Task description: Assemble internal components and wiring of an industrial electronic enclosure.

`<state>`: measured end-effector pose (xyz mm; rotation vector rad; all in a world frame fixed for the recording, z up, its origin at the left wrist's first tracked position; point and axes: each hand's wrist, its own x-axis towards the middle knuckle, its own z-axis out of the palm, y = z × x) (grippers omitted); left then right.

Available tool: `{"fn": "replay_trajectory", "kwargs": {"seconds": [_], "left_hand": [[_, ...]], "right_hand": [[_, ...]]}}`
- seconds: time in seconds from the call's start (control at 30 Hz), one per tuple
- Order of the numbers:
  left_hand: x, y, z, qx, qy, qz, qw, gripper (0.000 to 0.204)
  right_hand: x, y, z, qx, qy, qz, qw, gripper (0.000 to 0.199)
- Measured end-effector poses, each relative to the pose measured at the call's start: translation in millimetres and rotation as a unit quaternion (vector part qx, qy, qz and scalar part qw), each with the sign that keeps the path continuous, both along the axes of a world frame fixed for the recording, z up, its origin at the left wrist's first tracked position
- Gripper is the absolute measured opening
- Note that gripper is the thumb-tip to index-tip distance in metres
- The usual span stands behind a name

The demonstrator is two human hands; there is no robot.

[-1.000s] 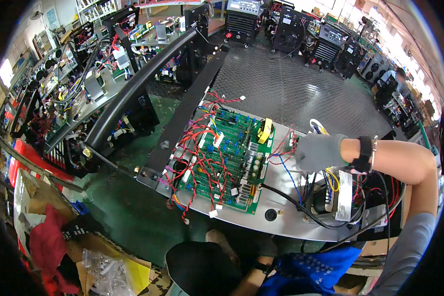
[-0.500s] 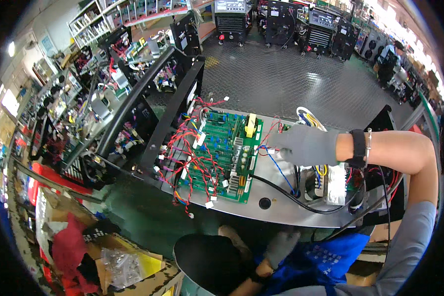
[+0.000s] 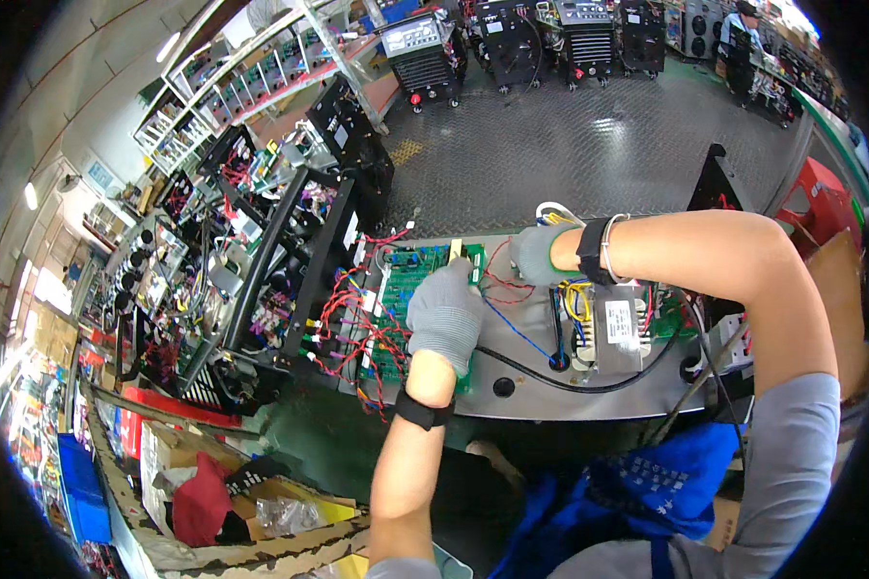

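Observation:
My left hand (image 3: 446, 311), in a grey knit glove, reaches over the green circuit board (image 3: 396, 299) on a metal base plate (image 3: 589, 398). Its fingers are curled beside the yellow-topped part (image 3: 456, 248) at the board's far edge; what they hold, if anything, is hidden. My right hand (image 3: 543, 255), also gloved, is closed just right of the board, near the thin red wires (image 3: 504, 275). Its fingertips are hidden too. Twisted red wires (image 3: 343, 314) with white connectors spread over the board's left side. A blue wire (image 3: 521, 333) runs toward a transformer (image 3: 618, 333) with a white label.
A black cable (image 3: 570, 384) curves across the plate's front. A black upright frame (image 3: 323, 275) stands at its left, with other opened machines beyond. A cardboard box (image 3: 290, 540) with a clear bag sits lower left. Black wheeled machines (image 3: 589, 43) line the back; a person sits far right.
My left hand has come up from near my lap onto the circuit board. My right hand has shifted slightly left and away from me. The whole view has tilted.

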<state>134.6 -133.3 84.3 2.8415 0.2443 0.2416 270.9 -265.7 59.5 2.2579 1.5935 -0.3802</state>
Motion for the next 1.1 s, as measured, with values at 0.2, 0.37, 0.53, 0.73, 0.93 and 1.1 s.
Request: {"fn": "replay_trajectory", "kwargs": {"seconds": [0.2, 0.37, 0.53, 0.73, 0.93, 1.1], "left_hand": [[-4.4, -10.4, -22.5, 0.079, 0.025, 0.019, 0.996, 0.057], [-51.1, 15.9, 6.5, -0.013, 0.01, -0.04, 0.999, 0.06], [-92.1, 14.2, 19.0, -0.015, -0.059, -0.002, 0.998, 0.061], [-99.0, 2.9, -18.9, 0.01, 0.0, 0.039, 0.999, 0.074], [-98.8, -1.7, -24.4, 0.015, 0.052, 0.01, 0.998, 0.071], [-97.4, -2.5, -33.0, 0.031, 0.063, 0.016, 0.997, 0.067]], "right_hand": [[-14.2, 10.4, 3.7, 0.099, 0.119, -0.158, 0.975, 0.022], [-5.9, 28.7, 5.7, 0.083, 0.203, -0.137, 0.966, 0.023], [-2.5, 34.6, 5.5, 0.007, 0.14, -0.09, 0.986, 0.028], [-2.0, 38.5, -6.1, 0.054, 0.097, 0.047, 0.993, 0.016], [1.9, 25.8, -17.0, 0.14, 0.165, -0.022, 0.976, 0.025], [-24.4, 31.8, 1.4, 0.198, 0.293, -0.337, 0.872, 0.021]]}}
